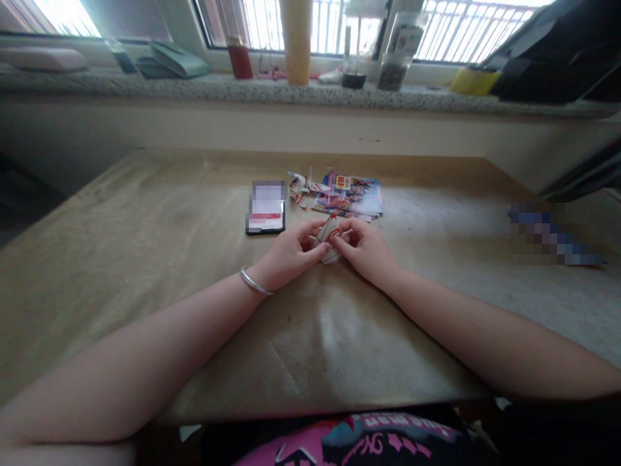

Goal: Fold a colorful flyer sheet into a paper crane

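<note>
And there it was, folded paper (328,232) in play, held about midway between the left and right edges of the worktop (145,246)! The left hand (291,251) had its fingers curled and pinched on one side; the right hand (371,249) matched it opposite, thumb pressed in close. Risky stuff: pulling unevenly could have torn a crease, and a loosened pinch could have let the folds spring open. Beyond, towards the far edge, loose folded pieces (301,188) lay against the printed sheets (356,197); a forward nudge could have scattered them. And the phone (266,208), just off the left fingers, risked a knock from a careless knuckle!
</note>
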### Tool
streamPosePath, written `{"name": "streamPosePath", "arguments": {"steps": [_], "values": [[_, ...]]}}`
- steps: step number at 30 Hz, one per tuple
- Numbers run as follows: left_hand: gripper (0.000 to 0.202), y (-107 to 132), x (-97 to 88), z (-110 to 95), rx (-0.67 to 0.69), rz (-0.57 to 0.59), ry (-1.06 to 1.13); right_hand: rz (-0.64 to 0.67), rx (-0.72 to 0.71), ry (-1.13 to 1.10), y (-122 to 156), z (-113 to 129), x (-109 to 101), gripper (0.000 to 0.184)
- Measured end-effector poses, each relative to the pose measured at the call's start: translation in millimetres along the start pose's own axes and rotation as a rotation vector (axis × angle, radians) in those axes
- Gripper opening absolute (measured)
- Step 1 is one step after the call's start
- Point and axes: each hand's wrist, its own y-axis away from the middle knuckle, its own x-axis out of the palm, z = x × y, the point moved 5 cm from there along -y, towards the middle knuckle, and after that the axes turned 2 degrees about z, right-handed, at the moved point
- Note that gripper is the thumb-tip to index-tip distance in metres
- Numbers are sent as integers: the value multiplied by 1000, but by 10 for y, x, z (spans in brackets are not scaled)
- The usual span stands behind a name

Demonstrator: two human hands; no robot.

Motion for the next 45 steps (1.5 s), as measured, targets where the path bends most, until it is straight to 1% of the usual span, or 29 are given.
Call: {"name": "streamPosePath", "arguments": {"steps": [3, 6, 10, 13, 15, 17, 20, 22, 24, 27, 31, 33, 36, 40, 43, 45], "values": [[47, -5, -15, 31, -20, -2, -104, 9, 13, 2, -13, -16, -6, 17], [45, -14, -47, 56, -36, -17, -218, 38, 35, -9, -25, -39, -1, 18], [42, -31, -91, 48, -36, -36, -337, 83, 52, -36, -38, -50, 18, 25], [46, -43, -101, 66, -55, -12, -423, 90, 46, -44, -37, -34, 21, 31], [51, -44, -94, 88, -38, 14, -434, 81, 54, -32, -30, -32, 14, 32], [54, -34, -92, 104, 8, 18, -408, 76, 77, -5, -21, -43, 7, 29], [50, -9, -108, 108, 60, -10, -404, 82, 90, 36, -16, -60, 4, 27], [47, 3, -109, 100, 54, -1, -476, 79, 57, 68, -22, -57, 0, 26], [43, 10, -113, 75, 48, 7, -584, 78, -7, 116, -32, -36, -2, 22], [37, 12, -119, 22, 73, 8, -736, 91, -100, 198, -37, 15, -2, 18], [35, 10, -111, -18, 134, 38, -871, 110, -111, 278, -27, 54, -2, 25], [35, 10, -109, -25, 166, 42, -907, 104, -122, 317, -26, 63, -1, 27], [34, 11, -111, -18, 194, 40, -926, 107, -182, 376, -34, 66, 12, 26], [34, 13, -107, -7, 183, 46, -936, 112, -248, 459, -49, 52, 13, 25], [33, 22, -94, -40, 183, 63, -967, 117, -255, 509, -45, 54, 1, 27], [29, 32, -75, -82, 208, 98, -1003, 126, -251, 540, -34, 66, -1, 29]]}}
